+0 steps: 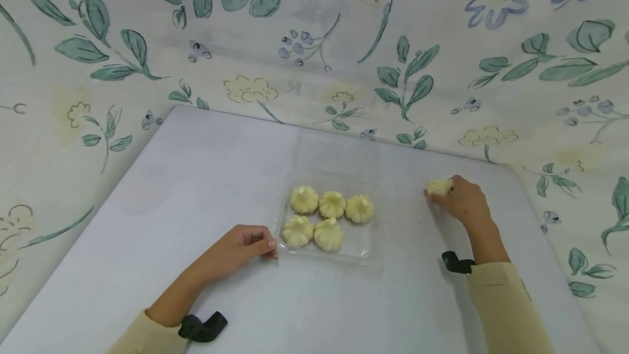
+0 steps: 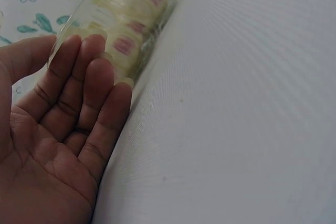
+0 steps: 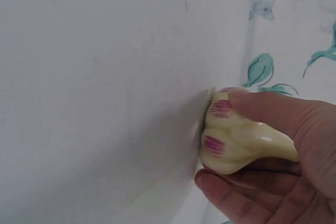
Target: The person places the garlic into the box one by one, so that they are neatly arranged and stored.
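Observation:
My right hand [image 1: 466, 201] grips a pale yellow garlic bulb [image 1: 436, 187] low over the right side of the table. In the right wrist view that bulb [image 3: 223, 137] shows purple streaks, with the thumb on one side and fingers on the other. Several more garlic bulbs [image 1: 332, 204] sit in two rows inside a clear plastic container [image 1: 357, 243] at the middle. Beside its near left corner rests my left hand [image 1: 238, 250], fingers loosely bent and the palm bare. Its fingertips [image 2: 100, 72] overlap the container wall in the left wrist view.
Behind the tray part, the container's clear lid [image 1: 339, 153] lies folded back flat. The white table [image 1: 206, 168] ends at a flowered cloth [image 1: 314, 42] along the back and sides. A black wrist camera [image 1: 202, 326] sits on the left forearm, another [image 1: 457, 263] on the right.

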A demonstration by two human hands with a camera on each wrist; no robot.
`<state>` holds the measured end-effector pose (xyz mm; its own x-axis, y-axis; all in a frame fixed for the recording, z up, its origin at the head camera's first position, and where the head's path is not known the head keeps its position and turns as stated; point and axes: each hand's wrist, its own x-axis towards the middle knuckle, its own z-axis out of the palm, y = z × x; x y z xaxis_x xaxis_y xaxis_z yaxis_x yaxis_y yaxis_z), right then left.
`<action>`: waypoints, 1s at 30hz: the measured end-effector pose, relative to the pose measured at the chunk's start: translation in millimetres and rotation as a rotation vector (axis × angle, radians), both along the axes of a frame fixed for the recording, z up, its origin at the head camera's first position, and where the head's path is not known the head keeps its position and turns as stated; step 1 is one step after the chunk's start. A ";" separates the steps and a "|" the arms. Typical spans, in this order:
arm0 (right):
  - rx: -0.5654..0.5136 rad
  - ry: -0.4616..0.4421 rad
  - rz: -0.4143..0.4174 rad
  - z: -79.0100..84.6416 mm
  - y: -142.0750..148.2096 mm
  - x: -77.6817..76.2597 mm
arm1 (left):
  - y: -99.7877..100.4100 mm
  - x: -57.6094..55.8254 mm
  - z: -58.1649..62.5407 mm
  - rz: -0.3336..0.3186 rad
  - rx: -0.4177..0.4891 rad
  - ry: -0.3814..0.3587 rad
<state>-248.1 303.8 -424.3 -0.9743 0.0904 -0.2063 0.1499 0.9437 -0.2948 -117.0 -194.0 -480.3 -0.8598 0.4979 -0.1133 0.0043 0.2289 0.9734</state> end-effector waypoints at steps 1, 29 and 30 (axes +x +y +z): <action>-0.005 0.003 0.002 -0.7 0.2 0.3 | 0.0 0.2 -0.1 0.002 -0.003 0.001; -0.148 0.044 0.085 13.5 -1.9 32.4 | 0.9 0.8 2.5 0.003 0.004 0.016; -0.151 0.051 0.093 16.0 -4.1 34.2 | 0.8 0.9 2.7 0.005 0.005 0.015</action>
<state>-214.0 299.7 -408.4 -0.9866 -0.0286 -0.1609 0.0456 0.8972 -0.4392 -116.1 -193.2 -477.6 -0.8637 0.4944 -0.0982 0.0177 0.2246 0.9743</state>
